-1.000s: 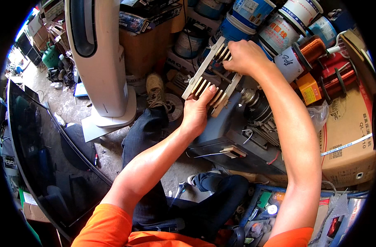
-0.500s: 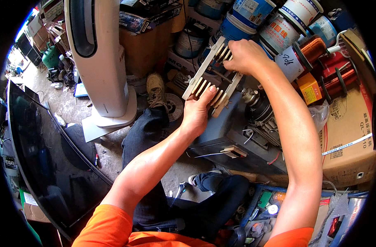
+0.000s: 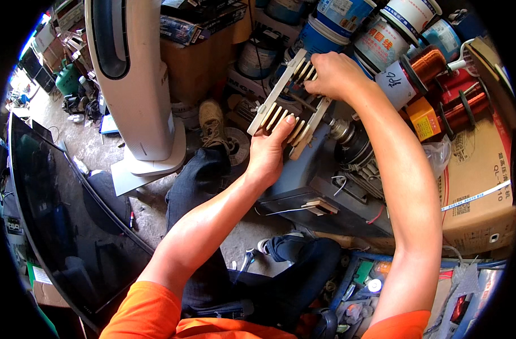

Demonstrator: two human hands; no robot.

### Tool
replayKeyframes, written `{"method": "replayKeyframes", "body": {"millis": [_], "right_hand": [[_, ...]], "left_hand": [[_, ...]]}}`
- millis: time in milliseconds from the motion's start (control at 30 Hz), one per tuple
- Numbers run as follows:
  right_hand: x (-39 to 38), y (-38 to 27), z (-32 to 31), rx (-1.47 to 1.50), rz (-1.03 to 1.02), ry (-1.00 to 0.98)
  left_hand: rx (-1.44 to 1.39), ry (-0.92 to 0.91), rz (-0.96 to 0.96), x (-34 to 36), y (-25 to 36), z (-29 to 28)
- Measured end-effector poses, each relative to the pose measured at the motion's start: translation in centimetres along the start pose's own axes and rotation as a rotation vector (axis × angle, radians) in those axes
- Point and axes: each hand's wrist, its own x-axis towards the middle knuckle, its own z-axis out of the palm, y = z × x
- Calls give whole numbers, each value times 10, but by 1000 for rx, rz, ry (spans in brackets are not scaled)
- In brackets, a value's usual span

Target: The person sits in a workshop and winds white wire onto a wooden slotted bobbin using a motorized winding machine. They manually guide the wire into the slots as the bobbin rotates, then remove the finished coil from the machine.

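A pale slatted frame (image 3: 279, 88), with two long side rails and several narrow crosspieces, lies tilted over a metal shaft on a dark grey machine (image 3: 294, 186). My left hand (image 3: 267, 148) grips its lower end, thumb over the crosspieces and the other fingers mostly hidden underneath. At the upper end, my right hand (image 3: 334, 76) has its fingers curled onto the frame. A chuck-like metal fitting (image 3: 341, 131) sits right of the frame, partly behind my right forearm.
A tall white appliance (image 3: 136, 101) stands left of my leg, beyond a large dark screen (image 3: 60, 209). Blue and white buckets (image 3: 382, 45), copper wire spools (image 3: 427, 65) and a cardboard box (image 3: 478, 226) crowd the right. A blue tray of small items (image 3: 371, 288) is at lower right.
Both hands keep their grip on the frame, which has shifted very slightly up and left in the picture, along with the surroundings.
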Motion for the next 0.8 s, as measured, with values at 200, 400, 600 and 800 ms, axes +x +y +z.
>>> {"method": "replayKeyframes", "body": {"millis": [200, 400, 600, 800], "right_hand": [[2, 0, 0, -10, -15, 19], [-3, -1, 3, -19, -9, 53], [-3, 5, 13, -1, -43, 81], [-4, -1, 4, -9, -23, 35]], "left_hand": [[17, 6, -20, 0, 2, 0], [11, -9, -44, -4, 6, 6], [17, -15, -41, -2, 3, 2], [27, -1, -40, 0, 2, -1]]}}
